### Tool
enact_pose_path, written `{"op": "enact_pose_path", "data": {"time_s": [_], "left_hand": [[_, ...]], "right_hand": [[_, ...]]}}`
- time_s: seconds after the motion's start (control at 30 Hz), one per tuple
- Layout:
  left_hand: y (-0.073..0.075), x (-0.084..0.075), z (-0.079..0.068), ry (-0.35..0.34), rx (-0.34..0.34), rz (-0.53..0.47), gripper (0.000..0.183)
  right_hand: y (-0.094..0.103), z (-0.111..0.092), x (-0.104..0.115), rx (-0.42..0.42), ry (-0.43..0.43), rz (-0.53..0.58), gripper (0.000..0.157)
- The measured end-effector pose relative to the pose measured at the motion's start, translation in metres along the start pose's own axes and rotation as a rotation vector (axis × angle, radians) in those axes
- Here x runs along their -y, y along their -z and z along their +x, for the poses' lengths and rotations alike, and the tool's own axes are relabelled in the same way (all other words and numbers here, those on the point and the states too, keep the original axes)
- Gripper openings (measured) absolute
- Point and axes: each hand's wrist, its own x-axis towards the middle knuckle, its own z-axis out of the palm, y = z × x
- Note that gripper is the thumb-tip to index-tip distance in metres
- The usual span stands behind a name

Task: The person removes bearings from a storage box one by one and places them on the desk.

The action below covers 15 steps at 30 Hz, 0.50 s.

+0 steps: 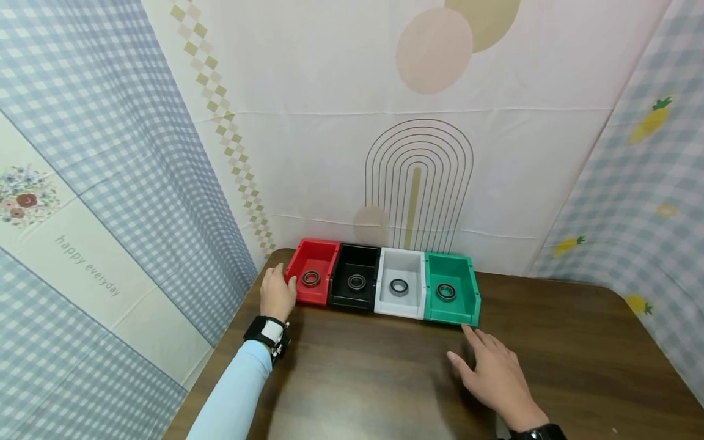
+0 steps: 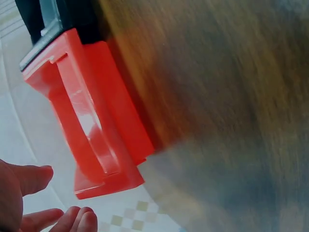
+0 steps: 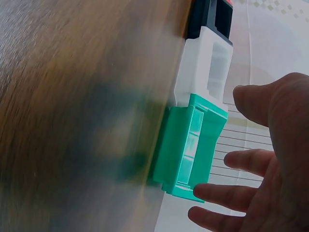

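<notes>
Four bins stand side by side at the back of the table: a red bin (image 1: pixel 321 249), a black bin (image 1: pixel 357 256), a white bin (image 1: pixel 404 260) and a green bin (image 1: pixel 451 266). Each has one ring-shaped bearing on its floor, such as the bearing (image 1: pixel 310 278) in the red bin and the bearing (image 1: pixel 446 292) in the green one. My left hand (image 1: pixel 277 294) is at the red bin's left side, fingers loosely extended. My right hand (image 1: pixel 495 370) hovers near the green bin's front right corner, fingers spread, holding nothing.
The brown wooden table (image 1: pixel 352 379) has rounded back corners. Behind it hangs a pale patterned cloth (image 1: pixel 319 153), with blue checked cloth (image 1: pixel 165 153) on the left and more on the right. The bins stand close to the back cloth.
</notes>
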Motion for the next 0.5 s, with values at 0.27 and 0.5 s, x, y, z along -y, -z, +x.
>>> {"op": "enact_pose_path", "data": {"time_s": [0.27,0.5], "left_hand": [[-0.011,0.009,0.013,0.047,0.035,0.033,0.048],[-0.016,0.014,0.017,0.027,0.015,0.054,0.032]], "right_hand": [[-0.002,-0.004,-0.004,-0.006,0.008,0.000,0.082],[-0.006,-0.005,-0.001,-0.012,0.009,0.002,0.072]]}}
